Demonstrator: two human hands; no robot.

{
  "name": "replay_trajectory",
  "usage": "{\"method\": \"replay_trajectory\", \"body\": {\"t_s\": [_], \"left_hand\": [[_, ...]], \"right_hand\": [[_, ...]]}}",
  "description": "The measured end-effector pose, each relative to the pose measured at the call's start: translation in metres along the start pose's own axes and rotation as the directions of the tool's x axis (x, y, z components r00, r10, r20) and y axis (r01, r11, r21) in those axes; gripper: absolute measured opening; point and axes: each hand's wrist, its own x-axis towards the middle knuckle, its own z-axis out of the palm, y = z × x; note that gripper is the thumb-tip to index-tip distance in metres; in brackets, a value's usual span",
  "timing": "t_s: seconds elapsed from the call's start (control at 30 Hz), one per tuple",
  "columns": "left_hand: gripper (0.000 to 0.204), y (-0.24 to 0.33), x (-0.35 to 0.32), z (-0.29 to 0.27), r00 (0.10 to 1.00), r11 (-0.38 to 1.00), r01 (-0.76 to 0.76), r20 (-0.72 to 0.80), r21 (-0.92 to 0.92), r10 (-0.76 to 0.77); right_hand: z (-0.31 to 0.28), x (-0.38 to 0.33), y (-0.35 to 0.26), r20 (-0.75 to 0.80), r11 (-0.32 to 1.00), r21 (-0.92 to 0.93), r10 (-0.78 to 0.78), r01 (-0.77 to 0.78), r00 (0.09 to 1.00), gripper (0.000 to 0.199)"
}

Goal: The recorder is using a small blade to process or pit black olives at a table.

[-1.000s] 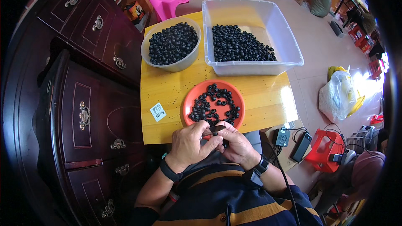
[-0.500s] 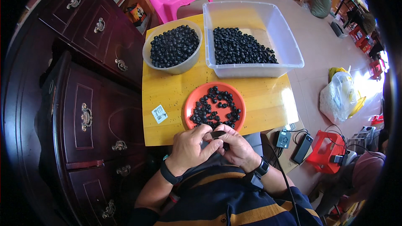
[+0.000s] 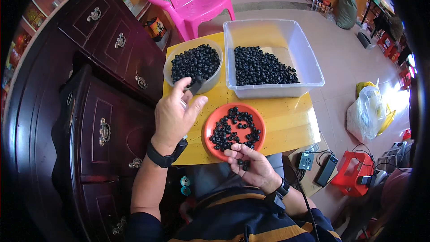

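My left hand [image 3: 174,118] is raised at the near side of a round translucent tub [image 3: 212,83] filled with black bead-like pieces [image 3: 195,62]. Its thumb and fingers grip a small dark-bladed knife [image 3: 195,85], somewhat blurred, pointing toward the tub; the handle is mostly hidden. Palm partly up, my right hand [image 3: 256,169] is at the near edge of a red plate [image 3: 208,131]. A few black pieces [image 3: 243,164] sit in its curled fingers. More of these pieces [image 3: 224,130], round with a hole, lie scattered on the plate.
A large clear rectangular bin [image 3: 277,91] with many black pieces stands at the table's far right. The yellow table [image 3: 291,123] borders a dark wooden cabinet [image 3: 96,152] on the left. Beyond is a pink chair [image 3: 197,6]; at right, a red stool [image 3: 354,172] and cables.
My left hand has moved away from the right, up and left to the tub with the knife. My right hand has turned, showing the pieces in it. The view has shifted slightly.
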Motion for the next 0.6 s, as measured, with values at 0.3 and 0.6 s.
{"method": "replay_trajectory", "body": {"t_s": [0.3, 0.6], "left_hand": [[0.025, 0.038, -0.079, 0.026, 0.906, 0.983, 0.125, 0.420, -0.137, -0.057], [0.029, 0.030, -0.122, 0.060, 0.909, 0.996, 0.002, 0.415, -0.094, 0.037]], "right_hand": [[0.006, 0.002, -0.008, 0.134, 0.997, 0.072, -0.050, 0.041, 0.990, 0.042], [0.005, 0.012, 0.003, 0.076, 0.998, 0.035, -0.063, 0.061, 0.995, 0.049]]}}
